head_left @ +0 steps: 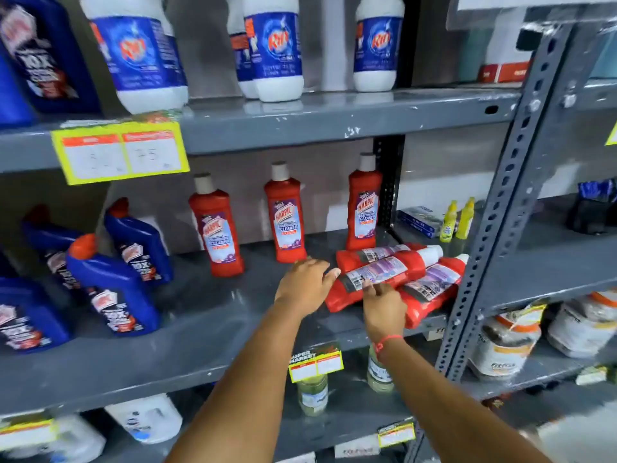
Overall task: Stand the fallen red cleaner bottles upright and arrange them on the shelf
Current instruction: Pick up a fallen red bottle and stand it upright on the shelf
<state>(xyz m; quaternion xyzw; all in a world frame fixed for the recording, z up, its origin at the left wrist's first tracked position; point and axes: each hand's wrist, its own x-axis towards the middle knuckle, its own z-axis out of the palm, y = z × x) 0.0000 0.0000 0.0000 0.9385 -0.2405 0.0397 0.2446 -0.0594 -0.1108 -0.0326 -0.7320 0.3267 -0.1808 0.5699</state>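
Both hands reach onto the grey metal shelf [200, 315]: left hand [305, 284] and right hand [384, 307], fingers loosely spread, touch the topmost fallen red plastic cleaner bottle [384, 272]; three red bottles [285, 217] stand upright behind.

Blue bottles [113, 289] left; yellow bottles [456, 219] right; white bottles [277, 48] above.

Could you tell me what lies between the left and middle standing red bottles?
In the head view, only bare grey shelf between left bottle and middle bottle.
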